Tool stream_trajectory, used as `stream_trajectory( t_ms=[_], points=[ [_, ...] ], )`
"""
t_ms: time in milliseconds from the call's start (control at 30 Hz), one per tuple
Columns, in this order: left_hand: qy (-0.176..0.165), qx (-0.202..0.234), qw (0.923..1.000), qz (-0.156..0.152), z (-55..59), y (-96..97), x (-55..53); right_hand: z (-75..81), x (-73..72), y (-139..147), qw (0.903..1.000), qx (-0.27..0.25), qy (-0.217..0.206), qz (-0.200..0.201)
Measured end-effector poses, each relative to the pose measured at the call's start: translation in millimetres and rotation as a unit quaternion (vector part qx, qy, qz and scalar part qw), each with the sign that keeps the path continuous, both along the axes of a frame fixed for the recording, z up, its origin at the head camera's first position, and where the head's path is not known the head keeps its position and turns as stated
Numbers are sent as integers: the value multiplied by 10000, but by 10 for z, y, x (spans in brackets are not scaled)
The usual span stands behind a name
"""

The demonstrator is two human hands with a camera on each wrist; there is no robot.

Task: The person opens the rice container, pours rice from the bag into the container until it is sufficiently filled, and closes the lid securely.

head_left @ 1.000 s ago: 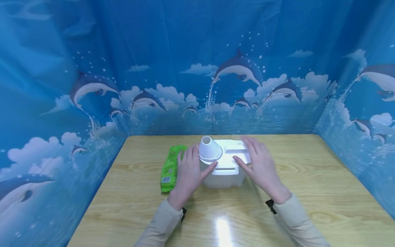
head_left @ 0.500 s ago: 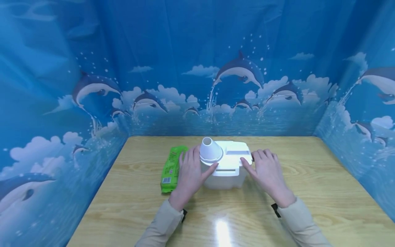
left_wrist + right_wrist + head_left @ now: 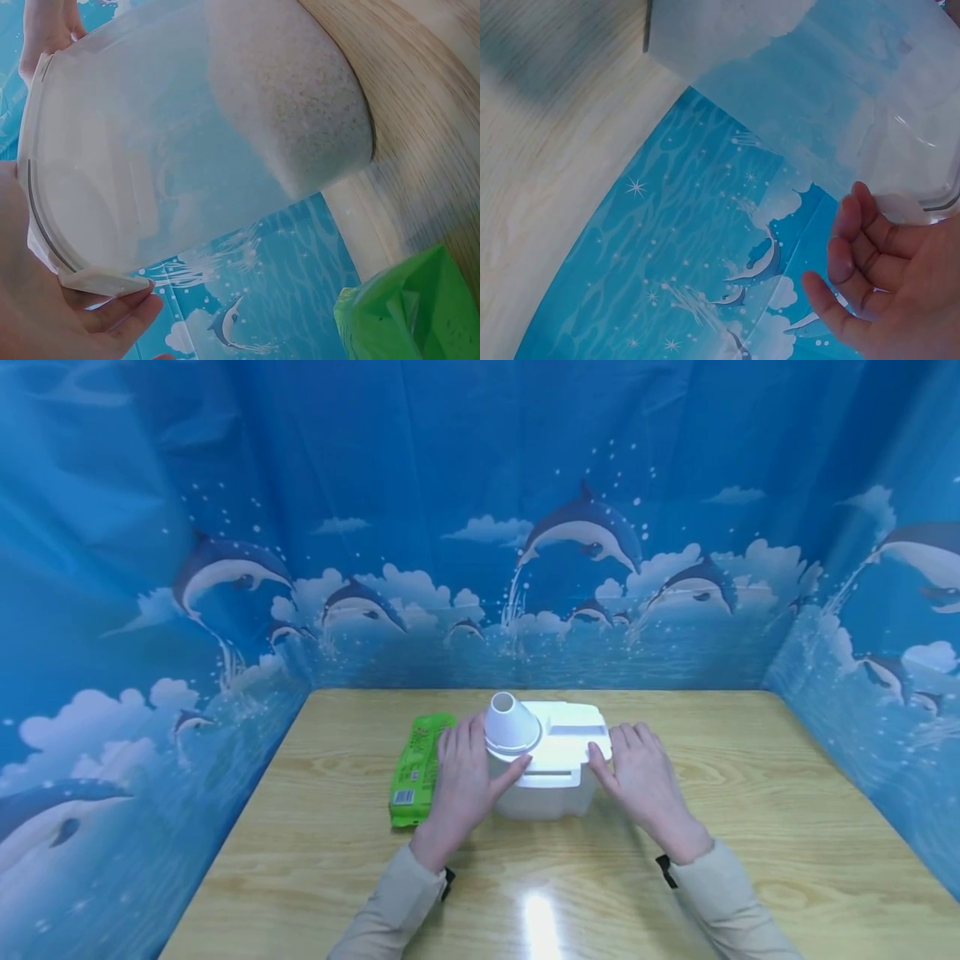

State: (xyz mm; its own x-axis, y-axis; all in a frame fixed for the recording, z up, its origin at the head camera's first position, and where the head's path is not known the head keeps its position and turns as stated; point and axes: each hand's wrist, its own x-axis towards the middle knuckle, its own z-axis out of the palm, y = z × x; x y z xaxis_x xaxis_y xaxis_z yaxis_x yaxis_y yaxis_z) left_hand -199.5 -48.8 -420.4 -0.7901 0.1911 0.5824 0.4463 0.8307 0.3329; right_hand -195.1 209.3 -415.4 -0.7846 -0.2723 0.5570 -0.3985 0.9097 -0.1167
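A translucent storage container stands on the table, with pale grains piled in its lower part. Its white lid carries a white cone-shaped cup at the left. My left hand grips the lid's left side, thumb on the front rim; its fingertips are curled at a side clip in the left wrist view. My right hand holds the lid's right end, with the thumb on the top edge and curled fingers at the side.
A green packet with a barcode lies just left of the container, beside my left hand. Under everything is a wood-grain table. A blue dolphin-print curtain hangs behind the table and along both sides.
My right hand has shifted from the top of the lid to its right side, and the fingers now curl down there. The left hand and the container stay nearly in place.
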Motion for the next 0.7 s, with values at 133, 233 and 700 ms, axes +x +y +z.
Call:
stream_trajectory(
  t_ms=[133,233,700],
  points=[
    [-42,-7,10000,-25,17,-4,4,23,13,1,10000,-5,-42,37],
    [-51,-14,10000,-24,23,-7,7,59,31,-1,9996,25,-294,-42],
    [-363,-233,9940,1004,115,153,212,45,-27,9,9813,-1168,-1445,502]
  ],
)
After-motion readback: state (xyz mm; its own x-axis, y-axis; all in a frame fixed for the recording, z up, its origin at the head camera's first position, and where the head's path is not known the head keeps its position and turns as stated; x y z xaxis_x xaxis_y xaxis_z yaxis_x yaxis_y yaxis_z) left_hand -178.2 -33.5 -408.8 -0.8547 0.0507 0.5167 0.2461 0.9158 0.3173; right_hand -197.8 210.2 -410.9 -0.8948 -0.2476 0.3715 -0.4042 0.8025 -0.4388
